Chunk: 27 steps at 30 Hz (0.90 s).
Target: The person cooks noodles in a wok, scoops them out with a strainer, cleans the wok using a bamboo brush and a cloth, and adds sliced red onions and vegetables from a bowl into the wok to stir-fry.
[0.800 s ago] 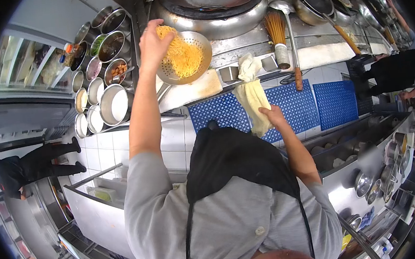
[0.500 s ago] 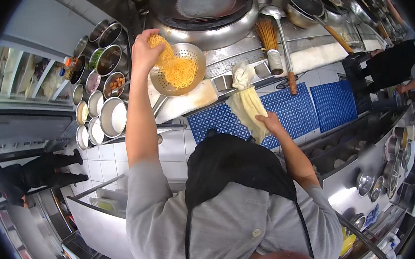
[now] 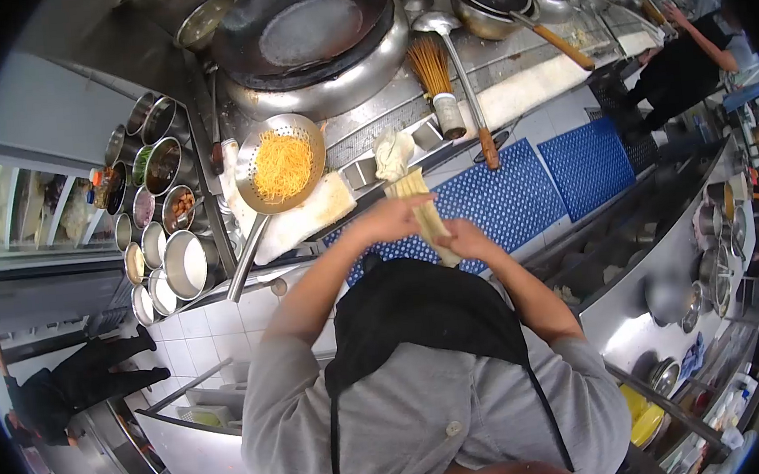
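A pale yellow cloth hangs down in front of my black apron. My right hand is closed round its lower part. Higher up, my left hand has the cloth in its grip, one finger stretched across the front; its other fingers are partly hidden. Thin yellow noodles lie in a perforated metal strainer on the counter's edge to the left, its handle pointing toward me. Beside the top of the yellow cloth sits a crumpled white cloth.
A large wok sits on the burner ahead. Right of it lie a bamboo brush and a ladle. Metal containers of ingredients line the left. Blue mats cover the floor. One person stands left, another right.
My left hand has let go of the noodles and moved right and down to the yellow cloth. The noodles now rest wholly in the strainer. The camera view has shifted.
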{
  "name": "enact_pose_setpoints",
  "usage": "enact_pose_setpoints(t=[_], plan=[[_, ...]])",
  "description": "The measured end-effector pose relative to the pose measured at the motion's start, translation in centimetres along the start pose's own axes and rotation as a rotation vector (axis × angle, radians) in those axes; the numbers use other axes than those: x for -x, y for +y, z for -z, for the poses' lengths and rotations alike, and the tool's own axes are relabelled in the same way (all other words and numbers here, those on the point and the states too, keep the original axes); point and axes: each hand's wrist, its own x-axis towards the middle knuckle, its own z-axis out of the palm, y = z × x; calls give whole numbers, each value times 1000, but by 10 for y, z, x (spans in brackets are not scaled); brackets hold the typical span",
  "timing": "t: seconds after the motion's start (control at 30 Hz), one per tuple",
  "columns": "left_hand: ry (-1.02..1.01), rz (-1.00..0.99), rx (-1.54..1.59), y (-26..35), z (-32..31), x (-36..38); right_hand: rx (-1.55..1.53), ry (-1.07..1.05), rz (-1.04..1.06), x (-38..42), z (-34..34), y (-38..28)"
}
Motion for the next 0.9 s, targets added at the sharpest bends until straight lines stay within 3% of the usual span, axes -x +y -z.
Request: enact_pose_setpoints(t=[0.03, 0.1, 0.17, 0.23, 0.37, 0.4, 0.47, 0.5, 0.53, 0.63, 0.73, 0.87, 0.9], plan=[[137, -171, 24, -13, -33, -17, 35, -97, -26, 1, 14, -11], [129, -76, -211, -18, -70, -42, 115, -294, -78, 2, 43, -29], [293, -31, -267, -24, -96, -50, -81, -99, -60, 4, 61, -11], [216, 33, -293, -20, -94, -48, -370, 92, -132, 4, 82, 8], [82, 70, -114, -37, -97, -37, -233, 533, -114, 1, 107, 50], [136, 32, -132, -39, -98, -35, -127, 695, 36, -3, 106, 60], [227, 24, -11, -40, -100, -28, -286, 638, -24, -20, 95, 88], [221, 110, 12, -16, -86, -24, -363, 625, -58, -23, 96, 96], [215, 203, 30, 8, -70, -17, -416, 601, -128, -25, 94, 92], [331, 180, -54, 15, -53, -14, -615, 596, -220, -41, 90, 74], [119, 349, -30, 45, -17, -10, -691, 618, -165, -55, 93, 61], [146, 18, -93, 38, 5, -11, -670, 637, -138, -66, 92, 51], [328, -91, -72, 43, 19, -11, -663, 635, -149, -69, 91, 51]])
